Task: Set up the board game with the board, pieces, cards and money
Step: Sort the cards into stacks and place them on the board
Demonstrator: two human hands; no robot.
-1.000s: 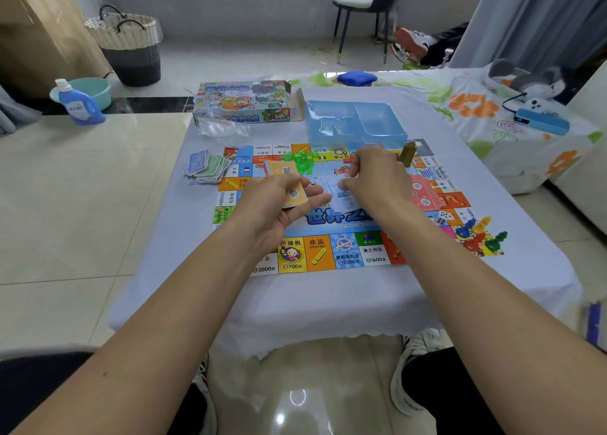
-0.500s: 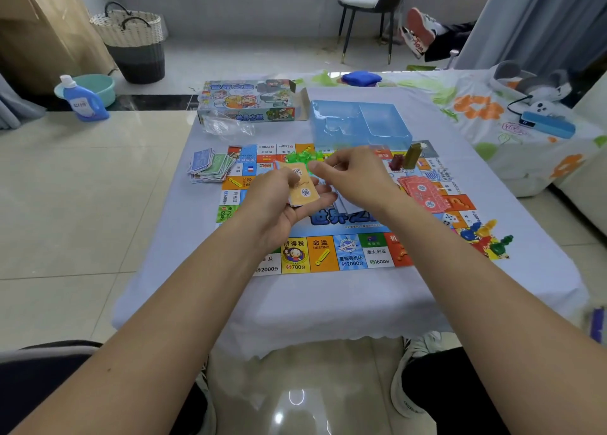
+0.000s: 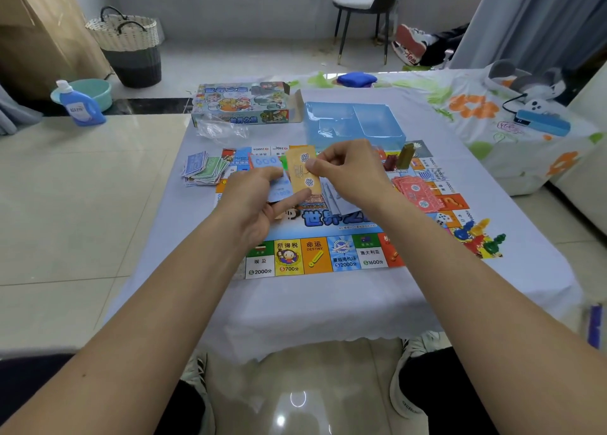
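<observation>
We're looking down at both hands raised over the middle of the game board (image 3: 315,254), which lies flat on the cloth-covered table (image 3: 328,309). Our left hand (image 3: 253,201) has its fingers curled around a small fan of cards, a blue card (image 3: 274,178) in front with the thumb lying across it. Our right hand (image 3: 353,172) pinches the top edge of an orange card (image 3: 300,172) between thumb and forefinger, the other fingers tucked in loosely; that card stands upright, overlapping the blue one, so both hands meet on the same bundle. Under the right wrist we see pale blue cards (image 3: 338,201) lying on the board. A stack of red cards (image 3: 415,190) sits on the board's right side, with dice (image 3: 441,218) just below it. Coloured pawns (image 3: 478,237) cluster at the board's right corner. Paper money (image 3: 203,168) is piled at the left edge. Behind the board stand the blue plastic tray (image 3: 354,124) and the game box (image 3: 243,104).
</observation>
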